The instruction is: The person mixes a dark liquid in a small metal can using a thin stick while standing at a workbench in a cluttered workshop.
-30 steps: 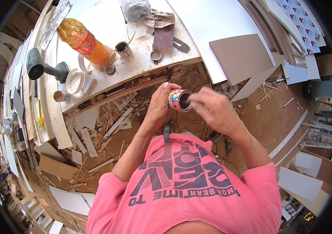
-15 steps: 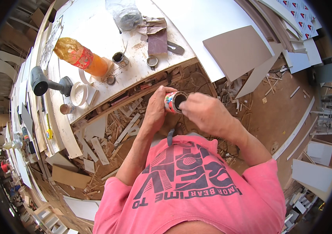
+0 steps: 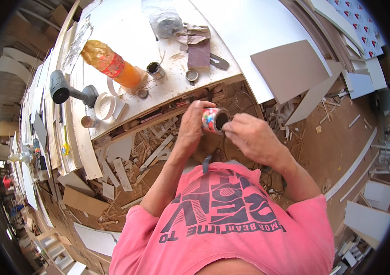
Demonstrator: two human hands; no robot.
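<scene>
My left hand (image 3: 190, 126) is wrapped round a small, colourfully printed can (image 3: 209, 120), tilted so its dark open mouth faces right. At that mouth, my right hand (image 3: 253, 137) is closed with its fingertips pinched by the rim. Whatever those fingers hold, if anything, is too small or hidden to make out. Both hands are in front of my body, just off the near edge of a white worktable (image 3: 172, 87). On it stand a second small can (image 3: 155, 70), open and dark inside, and a big bottle of orange liquid (image 3: 114, 65). A round metal lid (image 3: 192, 75) lies nearby.
Brown sandpaper (image 3: 198, 56) and a clear plastic bag (image 3: 165, 23) lie farther back. To the left are a dark power tool (image 3: 69, 90), a white ring (image 3: 105, 107) and a yellow tape measure (image 3: 65, 149). Wood offcuts (image 3: 158, 151) litter the floor; a brown panel (image 3: 289, 71) rests at right.
The whole view has shifted, so the table and hands appear farther right and slightly lower. My left hand keeps hold of the can; my right fingers, blurred before, remain at its mouth.
</scene>
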